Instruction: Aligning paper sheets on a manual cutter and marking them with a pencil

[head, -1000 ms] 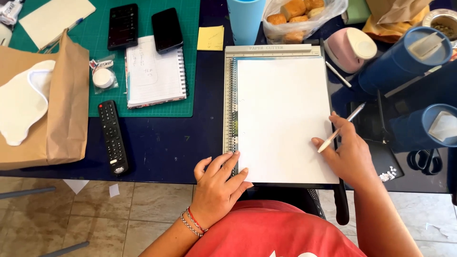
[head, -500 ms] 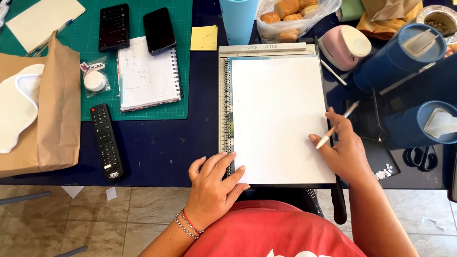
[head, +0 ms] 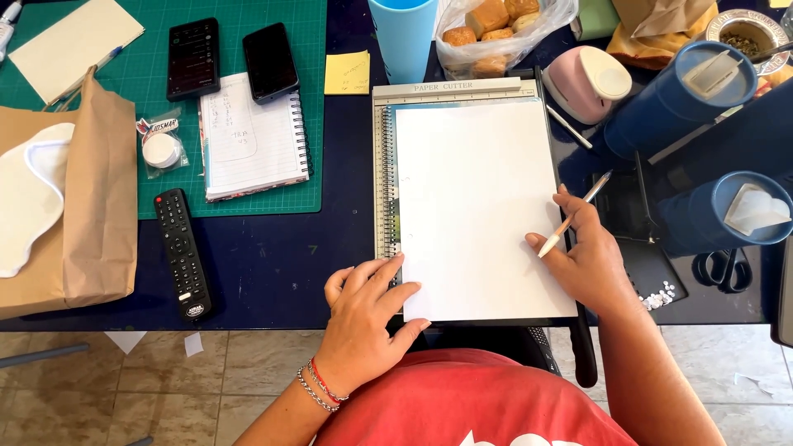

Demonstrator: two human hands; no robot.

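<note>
The left hand (head: 365,318) is laid flat, palm down, with its fingers (head: 388,271) spread and pointed up and to the right. Bracelets are worn on the left wrist. The right hand (head: 588,260) is curled, and something thin is pinched between its thumb and fingers (head: 552,248). Both forearms are stretched forward from the body, bent in a little

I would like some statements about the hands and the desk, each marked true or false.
1. The right hand holds a white pencil. True.
2. The left hand rests on the white sheet's upper right corner. False: it presses the lower left corner.
3. The black remote control lies left of the sheet. True.
4. Scissors lie on the sheet. False: only the hands and the pencil tip touch it.
</note>
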